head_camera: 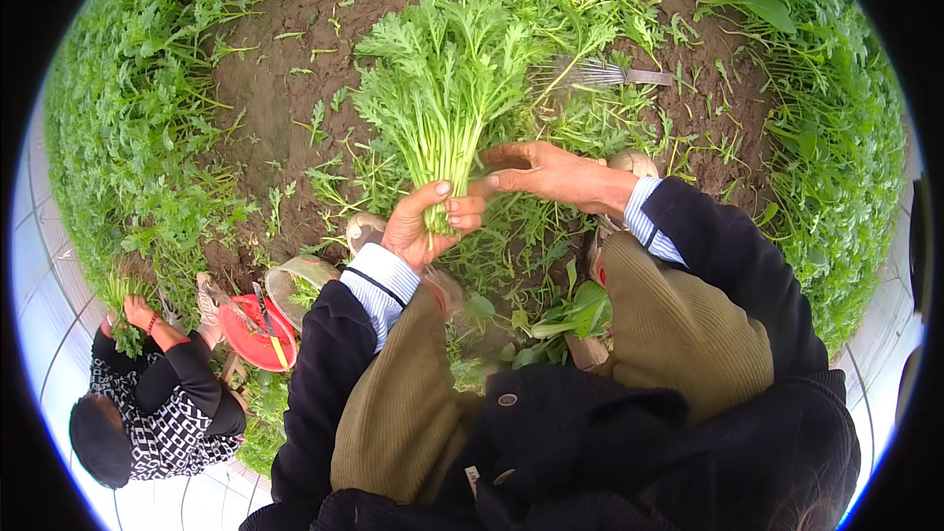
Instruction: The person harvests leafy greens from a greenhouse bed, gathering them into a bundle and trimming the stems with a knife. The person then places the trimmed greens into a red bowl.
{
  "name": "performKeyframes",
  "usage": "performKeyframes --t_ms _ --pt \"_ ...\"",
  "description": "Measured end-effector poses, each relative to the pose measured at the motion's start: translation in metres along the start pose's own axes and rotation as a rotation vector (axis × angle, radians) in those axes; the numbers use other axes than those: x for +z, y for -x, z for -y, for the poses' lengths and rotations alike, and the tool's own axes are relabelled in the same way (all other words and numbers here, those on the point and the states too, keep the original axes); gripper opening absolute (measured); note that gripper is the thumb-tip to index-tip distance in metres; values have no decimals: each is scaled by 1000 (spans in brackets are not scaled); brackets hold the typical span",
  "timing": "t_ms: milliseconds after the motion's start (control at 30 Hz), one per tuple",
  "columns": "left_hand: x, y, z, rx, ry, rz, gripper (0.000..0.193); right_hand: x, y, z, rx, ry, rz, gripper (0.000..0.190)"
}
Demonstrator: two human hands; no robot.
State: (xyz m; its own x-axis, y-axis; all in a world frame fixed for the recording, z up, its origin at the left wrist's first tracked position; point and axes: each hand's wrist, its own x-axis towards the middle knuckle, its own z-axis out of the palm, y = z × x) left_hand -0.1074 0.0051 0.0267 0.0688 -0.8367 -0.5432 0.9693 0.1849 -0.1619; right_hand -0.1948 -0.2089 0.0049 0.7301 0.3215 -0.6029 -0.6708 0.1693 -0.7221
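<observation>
My left hand [428,225] grips the lower stems of an upright bunch of garland chrysanthemum greens [446,88]. The leaves fan out above the fist, and cut stem ends show below the fingers. Right beside the stems is my right hand [557,173], its thumb and forefinger apart with a gap between them. Whether its fingertips touch the bunch is hard to tell. Loose greens [516,236] lie on the soil beneath both hands, between my shoes.
A small metal fan rake [612,75] lies ahead among cut greens. Crop rows [140,110] flank the soil. At left, a co-worker [162,398] holds greens near a red basin [240,343] with a yellow-handled knife [271,328] and a translucent bucket [284,284]. A leafy vegetable [579,313] lies below.
</observation>
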Motion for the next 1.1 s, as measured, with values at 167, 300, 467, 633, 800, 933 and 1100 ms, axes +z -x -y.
performKeyframes --t_ms 167,300,467,633,800,933,1100 --pt "-4 -3 3 5 -41 -38 36 14 -15 -8 41 -249 -16 56" --pt "-2 -7 7 -37 -44 -40 39 16 -16 2 27 -111 -84 37" --pt "7 -8 4 -70 9 47 63 -8 -8 7 -21 304 -476 27" --pt "12 -6 4 -48 -17 23 72 -23 15 -1 -161 1230 -340 24" --pt "10 -6 9 25 -374 -253 54 -18 28 25 -320 1305 -372 25" --pt "9 -7 16 52 -564 -308 42 -8 32 35 -478 1043 -428 17" --pt "10 -8 25 124 -572 -297 36 10 19 24 -584 1095 -339 14"
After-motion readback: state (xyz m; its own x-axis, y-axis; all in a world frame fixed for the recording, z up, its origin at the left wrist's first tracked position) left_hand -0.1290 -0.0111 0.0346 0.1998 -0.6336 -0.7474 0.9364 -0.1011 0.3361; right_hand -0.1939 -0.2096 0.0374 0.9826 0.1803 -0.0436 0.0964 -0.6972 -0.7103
